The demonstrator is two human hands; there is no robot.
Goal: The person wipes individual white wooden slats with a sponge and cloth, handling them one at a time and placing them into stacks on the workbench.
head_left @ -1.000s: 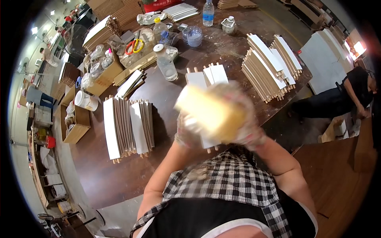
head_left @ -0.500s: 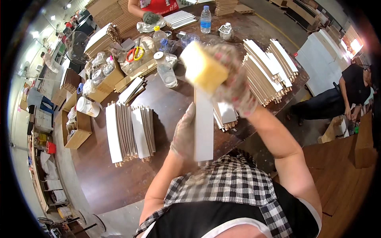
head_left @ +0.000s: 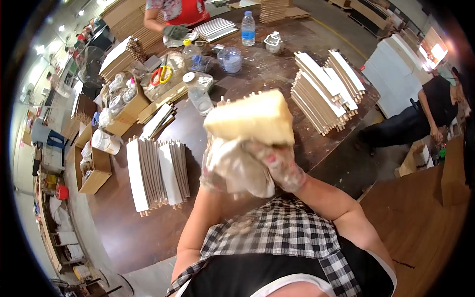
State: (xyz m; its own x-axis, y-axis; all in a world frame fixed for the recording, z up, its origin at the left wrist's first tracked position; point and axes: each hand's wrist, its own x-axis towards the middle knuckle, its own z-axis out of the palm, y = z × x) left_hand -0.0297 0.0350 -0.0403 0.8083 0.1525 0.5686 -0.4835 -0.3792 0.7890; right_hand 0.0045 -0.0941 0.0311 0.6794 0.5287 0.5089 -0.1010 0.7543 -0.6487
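Note:
A yellow sponge block (head_left: 252, 119), smeared by motion, is up in front of my chest above the brown table. My right hand (head_left: 287, 168), in a pale patterned glove, grips it from below at its right part. My left hand (head_left: 215, 166), also gloved, is close against the right under the sponge; its fingers are blurred. Pale fabric between the hands could be glove or cloth; I cannot tell. The white slat seen earlier in my left hand is not visible. Left of my hands stands a bundle of white-faced slats (head_left: 169, 171) with dowel-like ends.
More slats (head_left: 316, 99) are stacked at the right. Bottles (head_left: 199, 95), a blue-tinted tub (head_left: 229, 60), scissors (head_left: 162, 75) and cartons (head_left: 94, 168) stand around the far and left sides. A co-worker's gloved hand (head_left: 175, 32) is across the table; another person (head_left: 420, 114) is at right.
The sponge and my right hand have come down and toward me. My hands have drawn together, and the upright white slat has gone from sight.

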